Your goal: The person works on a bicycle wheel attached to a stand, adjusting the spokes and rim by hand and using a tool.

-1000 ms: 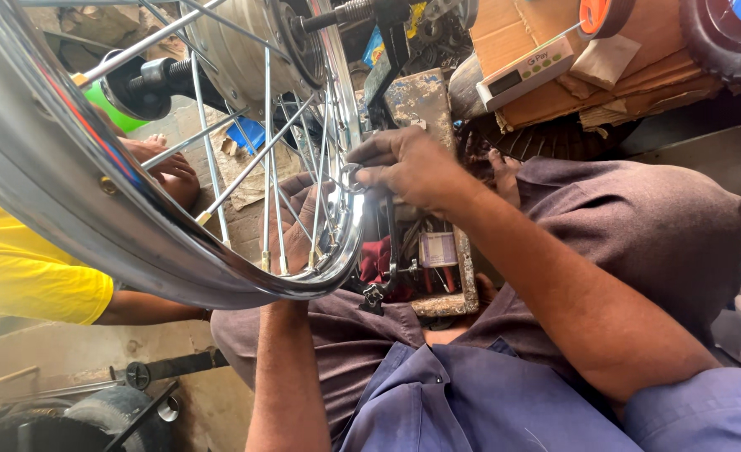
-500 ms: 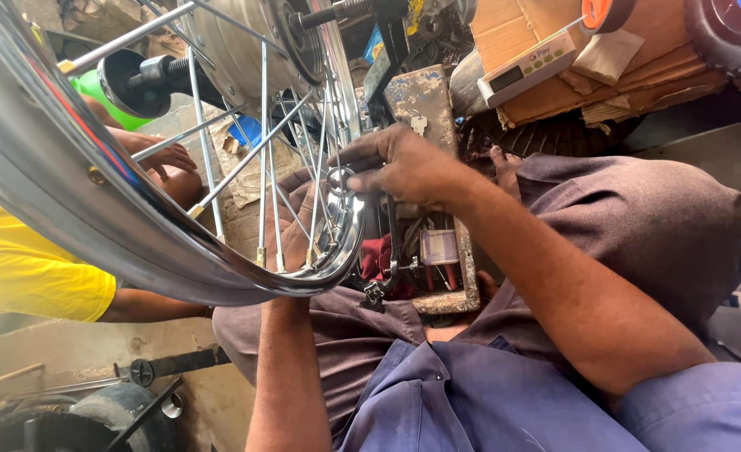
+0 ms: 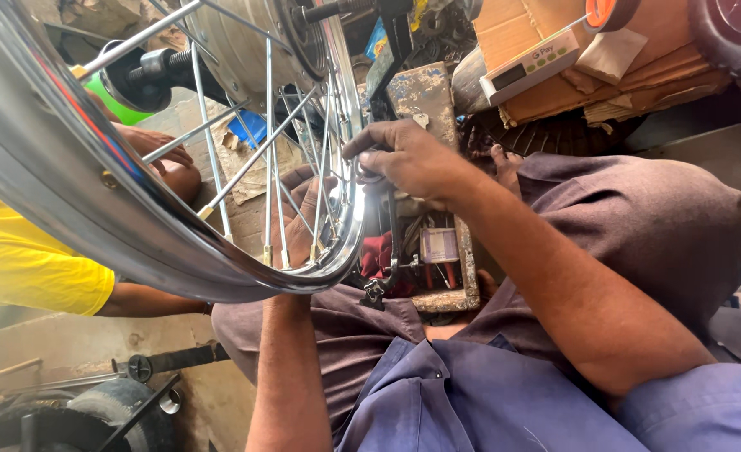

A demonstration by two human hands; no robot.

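A spoked wheel [image 3: 136, 243] fills the upper left of the view from the person's head, its chromed rim sweeping in a broad arc from the top left corner down to a low point just above the person's lap and up again beside the right hand [image 3: 412, 159]. The wheel stands roughly on edge, tilted toward the viewer, with its hub [image 3: 245, 42] high above both hands and the axle's long axis running across the picture, pointing rightward past the hub.

The right hand is the nearer one to the work point. Its fingers [image 3: 369, 141] are pinched shut on a small metal tool [image 3: 369, 174] pressed against the rim's right-hand edge, where the spokes [image 3: 268, 151] meet it. The tool's make is too small to tell. From these fingers the spokes run up and to the left toward the hub, each one long and thin, fanning out from the rim.

The left hand [image 3: 299, 213] lies behind the spokes, just left of and below the right fingers, on the far side of the rim's inner face. Its fingers are curled loosely against the rim and spokes; whether they clasp one spoke cannot be told through the wires.

Beyond the wheel, left of both hands, another person's hand [image 3: 157, 151] rests near the rim, above a yellow sleeve [image 3: 27, 268]. Below the right fingers a red-lined toolbox [image 3: 433, 259] sits between the person's knees.
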